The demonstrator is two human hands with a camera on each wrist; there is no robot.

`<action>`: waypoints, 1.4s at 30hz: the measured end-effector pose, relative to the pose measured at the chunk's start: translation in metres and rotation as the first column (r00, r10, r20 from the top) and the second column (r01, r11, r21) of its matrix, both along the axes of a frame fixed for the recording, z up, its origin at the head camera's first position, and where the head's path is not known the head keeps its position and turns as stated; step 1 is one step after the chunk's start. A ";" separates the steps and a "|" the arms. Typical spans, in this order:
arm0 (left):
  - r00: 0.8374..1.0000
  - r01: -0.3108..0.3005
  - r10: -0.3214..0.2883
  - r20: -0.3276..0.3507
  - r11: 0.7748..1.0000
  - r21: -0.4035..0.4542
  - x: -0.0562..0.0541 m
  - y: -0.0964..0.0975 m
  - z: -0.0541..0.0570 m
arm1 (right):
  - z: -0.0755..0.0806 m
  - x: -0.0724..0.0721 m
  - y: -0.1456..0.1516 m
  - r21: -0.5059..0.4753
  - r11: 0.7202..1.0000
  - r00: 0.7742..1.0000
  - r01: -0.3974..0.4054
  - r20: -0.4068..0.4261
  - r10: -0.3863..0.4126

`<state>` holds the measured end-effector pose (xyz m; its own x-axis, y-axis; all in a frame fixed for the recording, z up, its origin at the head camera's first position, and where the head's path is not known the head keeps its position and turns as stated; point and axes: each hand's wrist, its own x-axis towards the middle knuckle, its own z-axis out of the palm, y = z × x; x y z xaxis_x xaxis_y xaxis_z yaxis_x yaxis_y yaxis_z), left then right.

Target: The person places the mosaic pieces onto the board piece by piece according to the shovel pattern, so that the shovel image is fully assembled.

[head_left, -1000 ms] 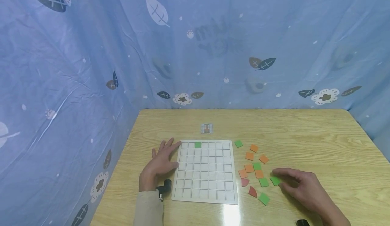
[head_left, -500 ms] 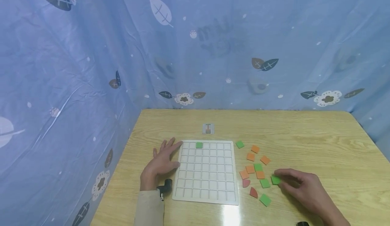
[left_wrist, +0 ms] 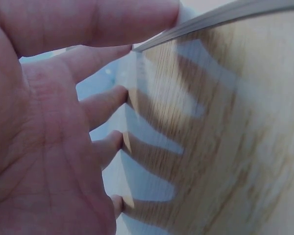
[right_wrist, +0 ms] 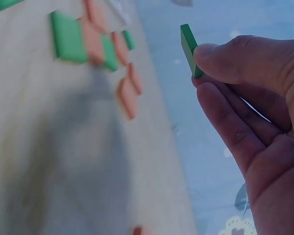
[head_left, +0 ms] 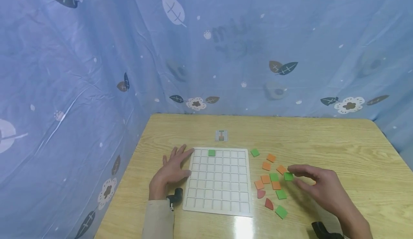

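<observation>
Green tile (head_left: pixel 288 176) | right grip (head_left: pixel 322 185) pinches it, apparently above table (head_left: pixel 355 146) | left grip (head_left: pixel 171 171) spread, touching white board (head_left: pixel 218 182)

Right hand (right_wrist: pixel 272 154) pinches a green tile (right_wrist: pixel 188 48) between thumb and fingertips, the piece seen nearly edge-on against pale blue cloth (right_wrist: pixel 220 19), well apart from the loose tiles. Upper left, on a pale table (right_wrist: pixel 161 191), blurred orange tiles (right_wrist: pixel 128 98) and green tiles (right_wrist: pixel 68 38) lie in a loose cluster, some seeming to touch; a broad soft shadow (right_wrist: pixel 93 132) spreads below them. Bottom edge cuts off a reddish-orange piece (right_wrist: pixel 138 230); white flower print (right_wrist: pixel 235 226) on cloth, lower right.
</observation>
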<state>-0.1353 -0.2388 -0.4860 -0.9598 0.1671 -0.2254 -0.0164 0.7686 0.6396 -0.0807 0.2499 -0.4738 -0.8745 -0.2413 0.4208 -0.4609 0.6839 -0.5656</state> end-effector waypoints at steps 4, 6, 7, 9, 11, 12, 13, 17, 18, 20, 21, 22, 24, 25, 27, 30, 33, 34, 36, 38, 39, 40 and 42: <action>1.000 0.003 -0.003 0.000 1.000 0.002 0.000 0.000 0.000 | 0.008 -0.011 -0.011 0.003 1.000 0.999 -0.020 -0.044 0.020; 1.000 0.005 -0.005 0.000 1.000 0.004 0.000 0.000 -0.001 | 0.012 -0.016 -0.016 0.008 0.999 0.998 -0.032 -0.061 0.033; 1.000 0.006 -0.006 0.001 1.000 0.004 0.000 -0.001 -0.002 | 0.014 -0.019 -0.019 0.009 0.999 0.997 -0.039 -0.067 0.039; 1.000 0.004 -0.004 0.000 1.000 0.007 0.000 -0.001 -0.002 | 0.017 -0.025 -0.024 0.005 0.999 0.996 -0.053 -0.075 0.053; 1.000 0.002 -0.002 -0.002 1.000 0.009 0.000 -0.001 -0.001 | 0.020 -0.031 -0.030 -0.003 0.997 0.995 -0.071 -0.076 0.070; 1.000 0.000 0.000 -0.004 1.000 0.010 0.000 -0.001 -0.001 | 0.021 -0.034 -0.033 -0.005 0.997 0.994 -0.079 -0.076 0.079; 1.000 -0.001 0.001 -0.005 1.000 0.009 0.000 0.000 -0.001 | 0.023 -0.037 -0.037 -0.004 0.996 0.993 -0.086 -0.078 0.085; 1.000 -0.009 0.009 -0.004 1.000 0.006 0.001 0.000 -0.001 | 0.029 -0.048 -0.049 -0.021 0.994 0.993 -0.106 -0.050 0.105; 1.000 -0.011 0.011 -0.004 1.000 0.005 0.001 0.000 -0.001 | 0.031 -0.050 -0.051 -0.025 0.994 0.994 -0.102 -0.041 0.101; 1.000 -0.015 0.015 -0.004 1.000 0.007 0.001 0.001 -0.001 | 0.034 -0.055 -0.056 -0.044 0.994 0.995 -0.096 -0.012 0.095; 1.000 -0.016 0.016 -0.003 1.000 0.007 0.001 0.001 -0.001 | 0.035 -0.057 -0.058 -0.053 0.994 0.996 -0.093 -0.001 0.093; 1.000 -0.017 0.017 -0.003 1.000 0.009 0.001 0.001 0.000 | 0.037 -0.060 -0.060 -0.060 0.994 0.996 -0.090 0.009 0.090; 1.000 -0.020 0.020 -0.001 1.000 0.012 0.001 0.001 0.000 | 0.039 -0.065 -0.064 -0.080 0.992 0.995 -0.096 0.016 0.098; 1.000 -0.021 0.021 -0.001 1.000 0.014 0.001 0.001 0.000 | 0.041 -0.067 -0.066 -0.087 0.991 0.994 -0.102 0.014 0.104; 1.000 -0.021 0.021 0.001 1.000 0.012 0.001 0.001 0.000 | 0.043 -0.071 -0.071 -0.104 0.987 0.993 -0.119 0.004 0.120; 1.000 -0.016 0.017 -0.002 1.000 0.004 0.000 0.002 0.000 | 0.046 -0.077 -0.078 -0.125 0.983 0.991 -0.132 -0.004 0.132; 1.000 -0.013 0.013 -0.005 1.000 -0.004 0.000 0.002 0.000 | 0.047 -0.081 -0.087 -0.152 0.980 0.991 -0.132 0.019 0.136; 1.000 -0.012 0.012 -0.004 1.000 -0.005 0.000 0.002 0.000 | 0.048 -0.083 -0.090 -0.160 0.979 0.990 -0.130 0.029 0.136; 1.000 -0.010 0.010 -0.004 1.000 -0.007 0.001 0.002 0.000 | 0.048 -0.085 -0.096 -0.187 0.974 0.988 -0.131 0.053 0.143; 1.000 -0.010 0.010 -0.004 1.000 -0.006 0.001 0.001 0.000 | 0.048 -0.087 -0.102 -0.211 0.968 0.985 -0.134 0.074 0.153; 1.000 -0.009 0.009 -0.005 1.000 -0.008 0.001 0.001 0.000 | 0.048 -0.088 -0.106 -0.221 0.966 0.984 -0.137 0.084 0.159; 1.000 -0.009 0.009 -0.007 1.000 -0.008 0.000 0.001 0.000 | 0.048 -0.090 -0.109 -0.231 0.963 0.982 -0.138 0.094 0.164; 1.000 -0.008 0.008 -0.009 1.000 -0.011 0.000 0.001 0.000 | 0.049 -0.092 -0.116 -0.250 0.957 0.977 -0.147 0.111 0.180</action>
<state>-0.1350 -0.2381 -0.4862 -0.9631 0.1568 -0.2190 -0.0174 0.7753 0.6313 -0.1731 0.1334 -0.4251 -0.8829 -0.2920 0.3678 -0.4657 0.4427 -0.7663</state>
